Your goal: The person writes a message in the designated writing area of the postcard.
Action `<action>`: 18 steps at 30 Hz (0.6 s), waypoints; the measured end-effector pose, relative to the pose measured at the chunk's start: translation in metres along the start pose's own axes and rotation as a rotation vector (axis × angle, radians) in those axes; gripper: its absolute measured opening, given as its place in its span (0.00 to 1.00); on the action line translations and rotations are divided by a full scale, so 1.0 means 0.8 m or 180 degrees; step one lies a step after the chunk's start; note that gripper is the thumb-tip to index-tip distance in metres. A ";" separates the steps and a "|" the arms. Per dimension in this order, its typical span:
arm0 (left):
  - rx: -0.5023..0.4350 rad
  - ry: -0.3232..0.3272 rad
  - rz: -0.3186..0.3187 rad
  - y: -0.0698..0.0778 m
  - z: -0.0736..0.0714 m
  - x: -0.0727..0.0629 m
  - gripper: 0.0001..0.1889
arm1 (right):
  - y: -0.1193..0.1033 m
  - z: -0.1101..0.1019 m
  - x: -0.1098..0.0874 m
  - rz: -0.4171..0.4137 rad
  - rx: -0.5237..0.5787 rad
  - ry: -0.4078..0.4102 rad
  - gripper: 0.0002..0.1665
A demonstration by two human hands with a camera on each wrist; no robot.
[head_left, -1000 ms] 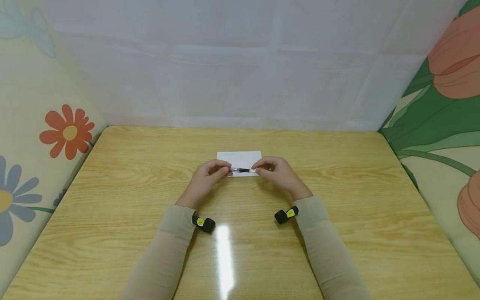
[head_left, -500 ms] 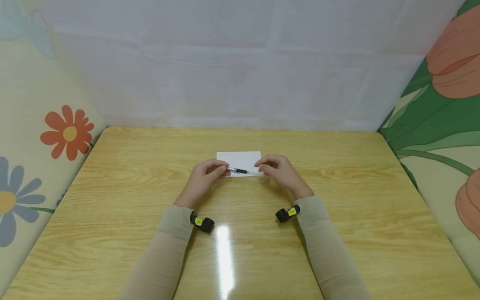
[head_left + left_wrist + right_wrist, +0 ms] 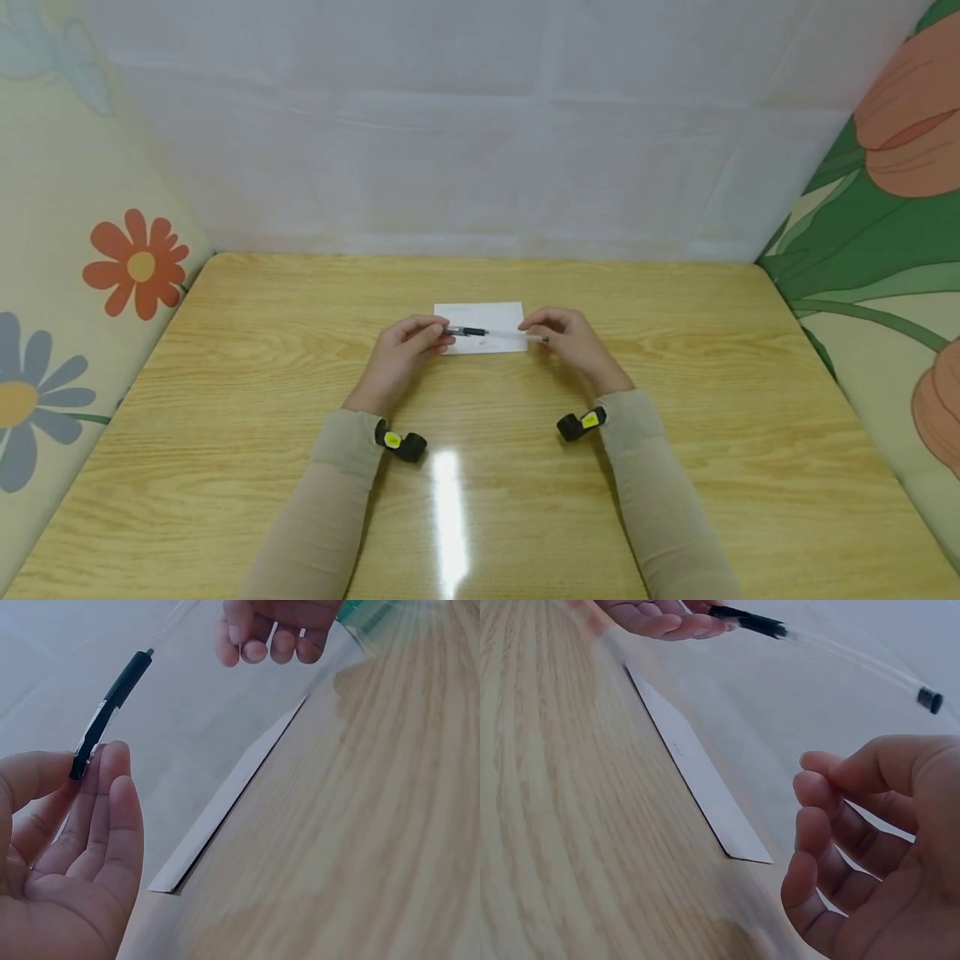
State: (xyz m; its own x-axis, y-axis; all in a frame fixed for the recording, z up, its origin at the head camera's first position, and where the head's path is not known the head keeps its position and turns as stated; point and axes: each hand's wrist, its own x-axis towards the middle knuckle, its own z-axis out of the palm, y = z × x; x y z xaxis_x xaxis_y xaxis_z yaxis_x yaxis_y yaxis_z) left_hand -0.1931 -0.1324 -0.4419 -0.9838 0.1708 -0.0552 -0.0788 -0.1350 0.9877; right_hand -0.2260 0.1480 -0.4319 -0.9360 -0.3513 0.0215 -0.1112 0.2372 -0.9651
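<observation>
A pen point(image 3: 465, 331) with a black grip is pinched between the thumb and fingers of my left hand point(image 3: 401, 354), above a small white sheet of paper point(image 3: 487, 317). From the pen's front end a clear, thin tube point(image 3: 855, 656) runs on to the right, ending in a black plug point(image 3: 930, 700). My right hand point(image 3: 573, 346) hovers at the paper's right edge with loosely curled fingers. In the right wrist view its thumb and fingers point(image 3: 816, 791) have nothing visible between them. The tube passes over that hand; whether it touches is hard to tell.
Beneath everything lies a wood-grain table point(image 3: 300, 292). A white sheet point(image 3: 465, 167) hangs behind its far edge, and flower-printed panels point(image 3: 142, 267) stand on both sides. Black cameras point(image 3: 405, 442) are strapped to both wrists.
My right fingers, at the pen's front end one second ago, have moved off to the right. My left hand has shifted slightly left with the pen, and the clear tube shows between them.
</observation>
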 end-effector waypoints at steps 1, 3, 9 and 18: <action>-0.0021 0.0008 -0.0003 0.001 0.000 0.000 0.19 | 0.000 0.001 0.000 0.0002 0.0024 -0.0012 0.10; -0.0054 0.0011 0.0004 0.002 0.001 0.000 0.20 | -0.001 0.005 0.000 -0.0011 0.0067 -0.0043 0.10; -0.0196 0.0031 0.0029 0.003 0.005 -0.001 0.17 | -0.001 0.015 0.001 -0.0061 0.0158 -0.0099 0.10; -0.0377 0.0065 -0.0008 0.006 0.014 -0.002 0.17 | 0.001 0.025 0.000 -0.0198 0.0395 -0.0017 0.11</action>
State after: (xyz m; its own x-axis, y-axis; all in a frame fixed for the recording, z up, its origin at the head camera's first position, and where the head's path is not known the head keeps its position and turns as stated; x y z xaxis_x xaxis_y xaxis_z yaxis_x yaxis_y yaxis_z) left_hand -0.1904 -0.1226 -0.4355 -0.9865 0.1515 -0.0618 -0.0987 -0.2492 0.9634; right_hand -0.2193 0.1301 -0.4378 -0.9268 -0.3667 0.0813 -0.1266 0.1012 -0.9868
